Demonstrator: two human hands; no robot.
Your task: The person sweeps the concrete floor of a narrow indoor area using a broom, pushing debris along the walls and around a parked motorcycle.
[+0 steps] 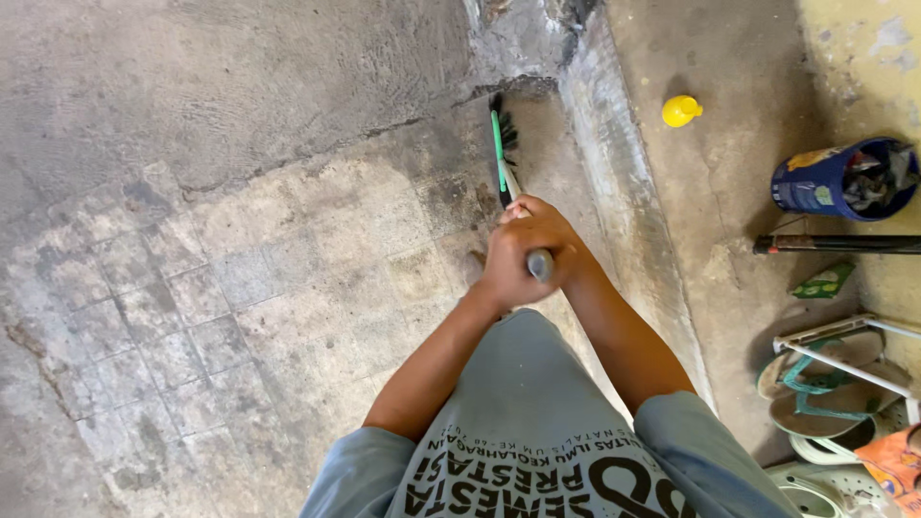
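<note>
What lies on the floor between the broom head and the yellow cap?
In the head view, a raised concrete ridge runs between the broom head and the yellow cap; otherwise only bare, stained concrete shows there.

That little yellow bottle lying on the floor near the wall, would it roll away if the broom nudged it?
Probably. The yellow bottle looks like small rounded plastic, so likely light and easy to knock along. It lies on its side on bare concrete floor, so it may roll, though its narrow neck would likely curve its path. It seems unlikely to break.
</note>
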